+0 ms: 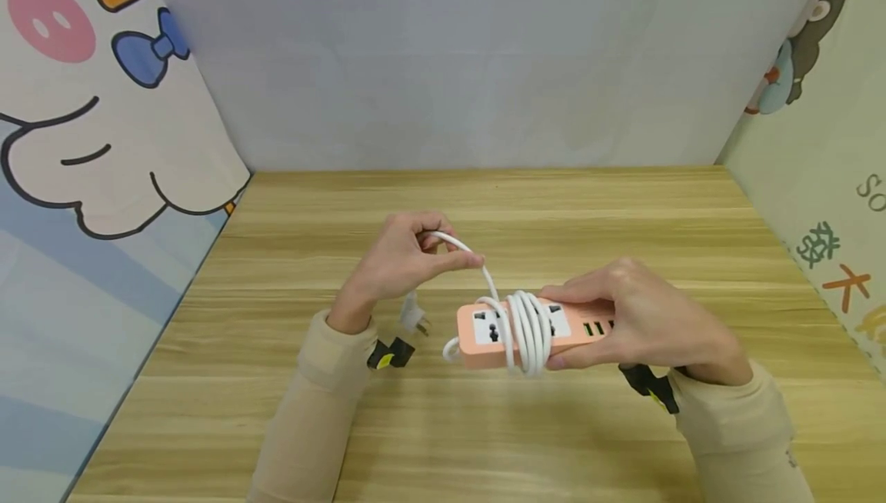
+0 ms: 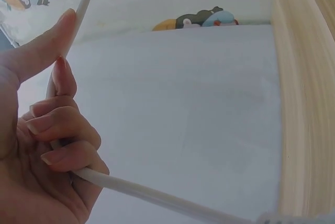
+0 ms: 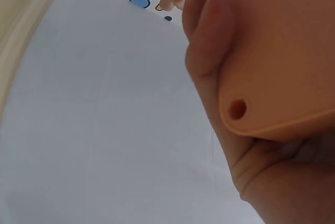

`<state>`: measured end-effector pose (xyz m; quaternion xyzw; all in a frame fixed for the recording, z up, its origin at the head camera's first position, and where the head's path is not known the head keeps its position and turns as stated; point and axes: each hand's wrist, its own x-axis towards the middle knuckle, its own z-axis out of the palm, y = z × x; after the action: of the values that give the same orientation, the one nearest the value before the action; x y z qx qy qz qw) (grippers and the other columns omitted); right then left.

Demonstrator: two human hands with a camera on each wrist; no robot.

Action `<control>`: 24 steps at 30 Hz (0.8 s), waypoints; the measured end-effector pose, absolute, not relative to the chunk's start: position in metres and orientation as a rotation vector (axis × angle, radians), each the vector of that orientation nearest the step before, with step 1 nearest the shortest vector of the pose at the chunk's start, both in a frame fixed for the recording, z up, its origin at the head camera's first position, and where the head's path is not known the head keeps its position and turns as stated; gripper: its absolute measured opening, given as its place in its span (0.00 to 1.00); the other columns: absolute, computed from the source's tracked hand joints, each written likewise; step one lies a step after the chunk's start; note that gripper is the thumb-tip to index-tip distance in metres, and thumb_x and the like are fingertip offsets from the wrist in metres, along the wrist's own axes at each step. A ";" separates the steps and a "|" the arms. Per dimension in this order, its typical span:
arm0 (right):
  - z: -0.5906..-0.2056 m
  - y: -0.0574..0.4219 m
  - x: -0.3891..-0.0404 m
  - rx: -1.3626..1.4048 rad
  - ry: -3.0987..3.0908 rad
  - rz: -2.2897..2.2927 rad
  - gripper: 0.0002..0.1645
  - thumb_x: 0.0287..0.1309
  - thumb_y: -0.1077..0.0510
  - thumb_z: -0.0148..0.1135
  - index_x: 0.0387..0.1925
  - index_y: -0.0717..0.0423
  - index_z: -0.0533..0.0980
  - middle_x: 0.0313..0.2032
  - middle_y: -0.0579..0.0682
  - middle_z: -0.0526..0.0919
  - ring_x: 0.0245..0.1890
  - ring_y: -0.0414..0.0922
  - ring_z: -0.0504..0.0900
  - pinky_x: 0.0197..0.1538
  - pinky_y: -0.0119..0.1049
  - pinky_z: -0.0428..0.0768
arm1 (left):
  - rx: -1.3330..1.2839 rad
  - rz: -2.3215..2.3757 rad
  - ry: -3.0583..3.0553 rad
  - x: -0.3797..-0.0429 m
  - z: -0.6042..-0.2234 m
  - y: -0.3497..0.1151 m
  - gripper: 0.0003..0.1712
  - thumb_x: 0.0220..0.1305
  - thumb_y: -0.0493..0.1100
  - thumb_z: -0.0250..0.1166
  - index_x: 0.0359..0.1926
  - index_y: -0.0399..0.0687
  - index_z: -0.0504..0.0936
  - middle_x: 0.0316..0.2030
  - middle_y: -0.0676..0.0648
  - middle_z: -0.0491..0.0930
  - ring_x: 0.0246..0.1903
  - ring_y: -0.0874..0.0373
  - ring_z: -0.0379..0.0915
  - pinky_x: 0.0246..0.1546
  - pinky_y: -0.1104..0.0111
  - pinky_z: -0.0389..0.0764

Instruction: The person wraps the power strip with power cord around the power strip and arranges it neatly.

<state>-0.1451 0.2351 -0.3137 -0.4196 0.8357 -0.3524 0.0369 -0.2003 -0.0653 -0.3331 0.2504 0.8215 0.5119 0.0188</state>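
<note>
An orange power strip with white socket panels and USB ports is held above the table by my right hand, which grips its right end. Several turns of white cord wrap around the strip's middle. My left hand holds the cord's free part up and left of the strip, its fingers curled round it in the left wrist view. Below that hand the white plug shows at the cord's end, partly hidden by the wrist. In the right wrist view, the strip's underside has a round hole near one corner.
The wooden table extends beneath both hands. A pale wall panel stands at its back edge, with cartoon-printed panels at the left and right. Black camera mounts sit on the wrists.
</note>
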 end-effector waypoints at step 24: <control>-0.322 0.223 -0.145 -1.279 2.763 -0.865 0.26 0.48 0.41 0.79 0.48 0.46 0.86 0.29 0.34 0.84 0.21 0.26 0.70 0.26 0.25 0.71 | 0.868 1.457 2.786 -0.178 -0.316 -0.057 0.09 0.57 0.45 0.78 0.26 0.52 0.86 0.14 0.54 0.57 0.16 0.62 0.49 0.22 0.72 0.57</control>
<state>-0.1451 0.2231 -0.3217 -0.4040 0.8729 -0.2734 -0.0116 -0.1779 -0.0572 -0.3161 0.2656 0.8526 0.4461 -0.0599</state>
